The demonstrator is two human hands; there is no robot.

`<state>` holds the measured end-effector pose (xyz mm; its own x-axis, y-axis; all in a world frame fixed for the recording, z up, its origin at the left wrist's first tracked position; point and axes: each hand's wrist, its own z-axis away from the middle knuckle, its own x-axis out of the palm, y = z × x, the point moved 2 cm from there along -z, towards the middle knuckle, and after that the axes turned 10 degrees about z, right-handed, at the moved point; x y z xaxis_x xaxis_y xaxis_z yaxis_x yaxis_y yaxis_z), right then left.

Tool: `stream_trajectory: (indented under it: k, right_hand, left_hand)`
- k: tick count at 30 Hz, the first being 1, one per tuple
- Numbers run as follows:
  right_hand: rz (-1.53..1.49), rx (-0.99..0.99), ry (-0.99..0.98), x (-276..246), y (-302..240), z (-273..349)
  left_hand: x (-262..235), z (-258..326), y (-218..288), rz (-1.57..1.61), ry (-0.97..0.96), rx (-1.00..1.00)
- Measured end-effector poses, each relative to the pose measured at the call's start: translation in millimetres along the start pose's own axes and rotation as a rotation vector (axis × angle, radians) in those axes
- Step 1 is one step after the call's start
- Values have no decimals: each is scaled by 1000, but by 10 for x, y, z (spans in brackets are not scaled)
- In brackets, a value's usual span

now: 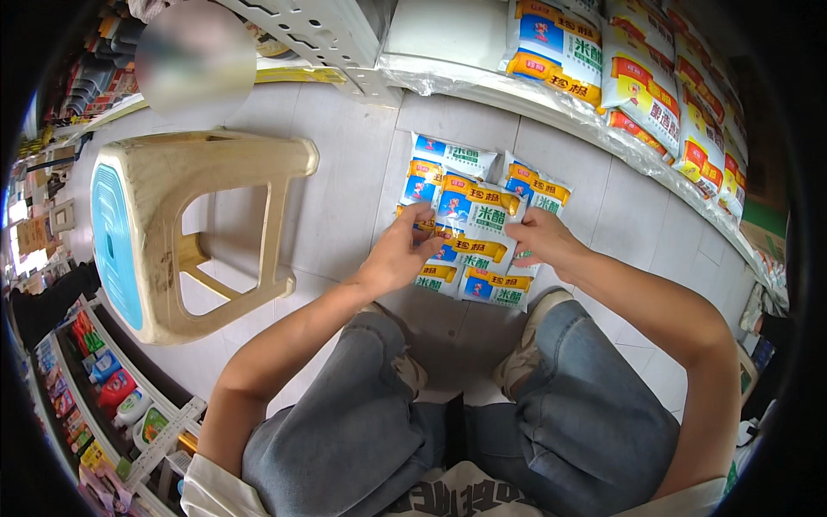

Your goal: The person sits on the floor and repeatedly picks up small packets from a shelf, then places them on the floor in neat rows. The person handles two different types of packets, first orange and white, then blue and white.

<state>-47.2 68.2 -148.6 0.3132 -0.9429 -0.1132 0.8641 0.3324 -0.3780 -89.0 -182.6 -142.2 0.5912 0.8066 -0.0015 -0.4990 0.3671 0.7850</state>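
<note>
I crouch over several flat pouches (448, 159), white with blue, orange and green print, spread on the grey tiled floor. My left hand (401, 252) grips the left edge of the topmost pouch (478, 226), and my right hand (539, 239) grips its right edge. That pouch lies over the others, and more of them show beneath it near my shoes.
A beige plastic stool with a blue seat (185, 233) lies tipped on its side to my left. A shelf (482, 86) lined with clear plastic carries more of the same pouches (642, 86) at the upper right. Bottles fill a low rack (112, 392) at lower left.
</note>
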Motion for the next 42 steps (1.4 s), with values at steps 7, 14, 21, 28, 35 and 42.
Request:
stream_trajectory:
  k: [7, 14, 21, 28, 35, 42]
  right_hand:
    - [466, -748, 397, -311, -833, 710]
    - [1092, -1172, 1215, -779, -1574, 877]
    - [1193, -1148, 1178, -973, -1729, 534]
    - [430, -1021, 856, -1376, -1886, 799]
    - [620, -1489, 654, -495, -1700, 1519]
    - [913, -1764, 410, 377, -1157, 1506]
  left_hand:
    - [-49, 115, 1, -3, 50, 86]
    - [-39, 108, 256, 9, 28, 88]
    - [-19, 188, 265, 61, 13, 82]
    - [-10, 241, 348, 229, -88, 76]
    - [73, 508, 1020, 1265, -484, 115]
    - [142, 616, 889, 1070, -208, -101]
